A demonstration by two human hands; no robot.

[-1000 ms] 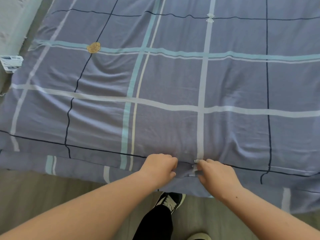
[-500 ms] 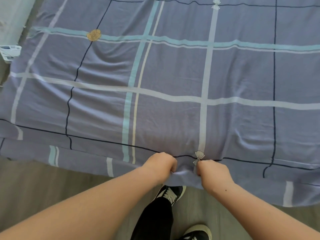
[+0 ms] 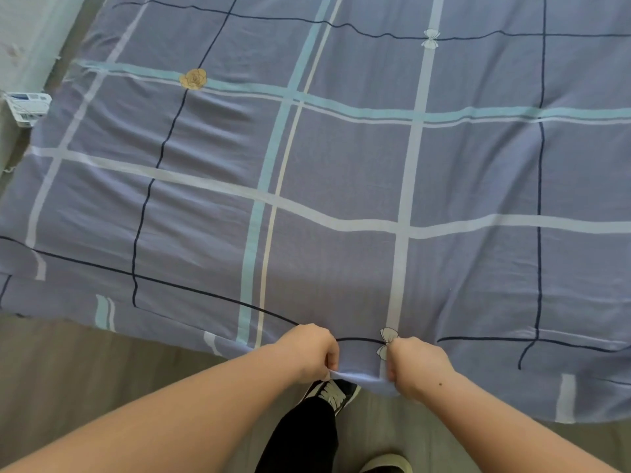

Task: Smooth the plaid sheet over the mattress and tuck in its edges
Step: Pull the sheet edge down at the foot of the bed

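Observation:
The plaid sheet (image 3: 341,158), purple-blue with white, teal and dark lines, covers the whole mattress and hangs over its near side. My left hand (image 3: 309,353) and my right hand (image 3: 418,365) both grip the sheet's near edge, a short span of cloth stretched between them above the floor. A grey bow print (image 3: 387,339) sits just beside my right hand. Shallow wrinkles run across the left half of the sheet. The mattress itself is hidden under the cloth.
Wooden floor (image 3: 85,377) runs along the near side of the bed. My leg and dark shoe (image 3: 333,392) stand right below the hands. A small white and blue box (image 3: 27,107) lies at the left, by a pale wall.
Both hands have pulled the sheet's near edge toward me and slightly up. The bow print has slid from under the right hand into view, and the cloth lies flatter.

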